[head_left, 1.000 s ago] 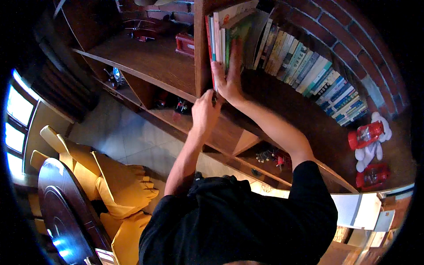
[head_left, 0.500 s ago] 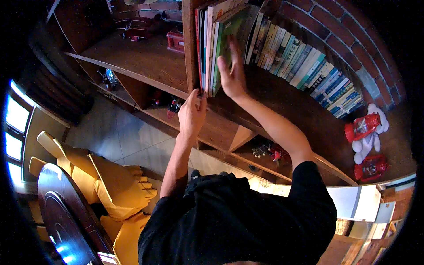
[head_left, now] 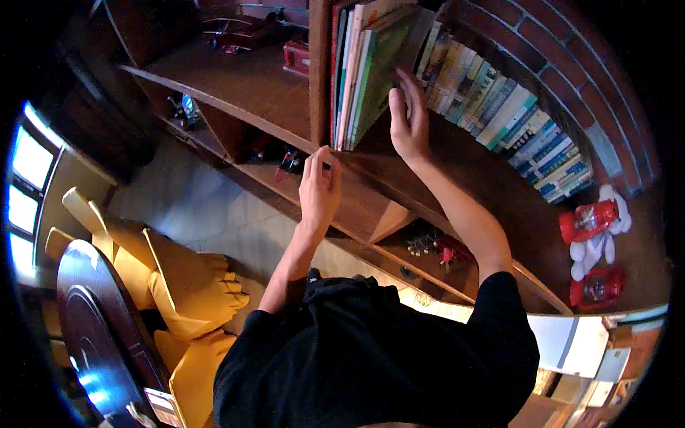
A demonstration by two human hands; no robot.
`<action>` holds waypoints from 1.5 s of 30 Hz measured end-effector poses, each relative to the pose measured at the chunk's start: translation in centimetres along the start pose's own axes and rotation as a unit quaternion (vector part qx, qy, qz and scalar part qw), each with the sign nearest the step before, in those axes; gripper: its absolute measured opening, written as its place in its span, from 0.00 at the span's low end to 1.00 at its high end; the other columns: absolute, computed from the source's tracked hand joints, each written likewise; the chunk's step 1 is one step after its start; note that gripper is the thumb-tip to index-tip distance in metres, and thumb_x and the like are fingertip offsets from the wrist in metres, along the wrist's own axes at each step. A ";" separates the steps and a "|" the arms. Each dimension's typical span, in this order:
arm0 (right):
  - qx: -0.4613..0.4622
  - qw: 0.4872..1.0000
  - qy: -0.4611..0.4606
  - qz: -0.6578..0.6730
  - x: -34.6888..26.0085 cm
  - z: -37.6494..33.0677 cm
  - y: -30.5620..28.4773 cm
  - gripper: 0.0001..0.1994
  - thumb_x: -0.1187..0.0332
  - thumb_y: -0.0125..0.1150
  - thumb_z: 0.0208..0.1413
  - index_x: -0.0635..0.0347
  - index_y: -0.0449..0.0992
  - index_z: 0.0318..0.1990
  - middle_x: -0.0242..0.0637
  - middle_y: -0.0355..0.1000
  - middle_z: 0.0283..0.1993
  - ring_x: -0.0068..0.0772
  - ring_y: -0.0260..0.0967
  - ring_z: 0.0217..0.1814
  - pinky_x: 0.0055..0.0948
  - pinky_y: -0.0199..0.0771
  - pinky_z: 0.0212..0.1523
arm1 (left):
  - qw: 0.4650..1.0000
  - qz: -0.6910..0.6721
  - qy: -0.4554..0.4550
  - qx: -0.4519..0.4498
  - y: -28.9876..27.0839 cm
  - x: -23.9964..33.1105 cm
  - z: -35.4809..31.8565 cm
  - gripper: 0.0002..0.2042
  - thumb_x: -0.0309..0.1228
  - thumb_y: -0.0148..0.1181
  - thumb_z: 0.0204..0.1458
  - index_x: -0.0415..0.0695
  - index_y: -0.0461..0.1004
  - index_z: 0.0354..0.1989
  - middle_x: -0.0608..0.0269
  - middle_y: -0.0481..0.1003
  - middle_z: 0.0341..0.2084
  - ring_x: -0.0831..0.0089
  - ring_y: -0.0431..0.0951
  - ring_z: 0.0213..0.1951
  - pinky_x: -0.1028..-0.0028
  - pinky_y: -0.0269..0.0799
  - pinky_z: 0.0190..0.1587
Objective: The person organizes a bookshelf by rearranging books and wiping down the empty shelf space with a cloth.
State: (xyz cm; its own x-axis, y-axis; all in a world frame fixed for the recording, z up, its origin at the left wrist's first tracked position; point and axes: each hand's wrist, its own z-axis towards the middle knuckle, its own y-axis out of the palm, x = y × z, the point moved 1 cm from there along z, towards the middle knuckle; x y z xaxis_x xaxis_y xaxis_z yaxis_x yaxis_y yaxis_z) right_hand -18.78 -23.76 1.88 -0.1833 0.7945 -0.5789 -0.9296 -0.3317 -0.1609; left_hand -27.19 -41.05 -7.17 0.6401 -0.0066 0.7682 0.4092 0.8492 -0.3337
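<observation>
A group of tall, thin books (head_left: pixel 347 85) stands upright against the wooden divider, with red, white and pale spines. On its right side is a book with a green cover (head_left: pixel 382 68). My right hand (head_left: pixel 409 128) is raised just right of that cover, fingers stretched and thumb apart, holding nothing; a small gap seems to lie between hand and book. My left hand (head_left: pixel 319 191) is at the shelf's front edge, just below the book spines. Its fingers point up, mostly straight, and nothing shows in them. Whether its fingertips touch the wood I cannot tell.
A long row of smaller books (head_left: pixel 492 107) leans along the curved brick wall (head_left: pixel 571 78). Red lanterns (head_left: pixel 598 287) and a white plush toy (head_left: pixel 591 253) sit at the shelf's right end. Left are a red model plane (head_left: pixel 235 32), yellow-covered chairs (head_left: pixel 189 299) and a dark round table (head_left: pixel 96 321).
My right hand has moved right, away from the green cover. My left hand has come down slightly from the spines' lower ends. The whole view has shifted a little.
</observation>
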 end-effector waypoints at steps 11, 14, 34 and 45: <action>-0.166 0.917 -0.256 0.256 -16.6 -6.7 7.1 0.11 0.66 0.53 0.56 0.56 0.75 0.45 0.44 0.69 0.51 0.46 0.67 0.55 0.49 0.60 0.62 | 0.967 -0.134 -0.208 -0.061 -5.1 -3.7 -13.3 0.12 0.34 0.53 0.57 0.36 0.71 0.41 0.40 0.73 0.27 0.53 0.75 0.29 0.62 0.70 0.34; -0.257 0.895 -0.154 0.330 -16.5 -12.4 11.1 0.09 0.70 0.48 0.59 0.57 0.72 0.45 0.42 0.70 0.49 0.42 0.68 0.52 0.44 0.64 0.59 | 0.967 -0.030 -0.245 -0.066 -7.3 -6.7 -20.5 0.13 0.37 0.53 0.57 0.36 0.72 0.37 0.37 0.73 0.27 0.43 0.74 0.30 0.59 0.70 0.35; -0.649 0.537 0.374 0.387 -37.8 -51.4 32.6 0.10 0.69 0.49 0.63 0.64 0.73 0.46 0.37 0.74 0.44 0.25 0.71 0.45 0.23 0.72 0.48 | 0.801 0.131 -0.513 0.278 -44.0 -3.1 -48.4 0.13 0.39 0.59 0.50 0.40 0.72 0.30 0.49 0.76 0.24 0.53 0.77 0.30 0.60 0.72 0.34; -0.710 0.474 0.344 0.391 -54.7 -58.7 51.9 0.14 0.69 0.54 0.60 0.68 0.70 0.50 0.43 0.74 0.46 0.32 0.73 0.46 0.30 0.74 0.50 | 0.656 0.202 -0.440 0.579 -69.4 -2.9 -62.1 0.10 0.34 0.57 0.56 0.38 0.75 0.36 0.56 0.79 0.26 0.68 0.79 0.29 0.70 0.74 0.34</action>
State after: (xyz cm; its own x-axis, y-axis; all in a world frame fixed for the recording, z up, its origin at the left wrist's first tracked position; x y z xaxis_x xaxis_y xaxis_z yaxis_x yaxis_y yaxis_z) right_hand -38.19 -114.32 -21.72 0.3077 -0.0453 -0.9504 0.5793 -0.7835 0.2249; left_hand -17.07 -132.71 -20.11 -0.2880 0.2182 0.9324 -0.7725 0.5226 -0.3608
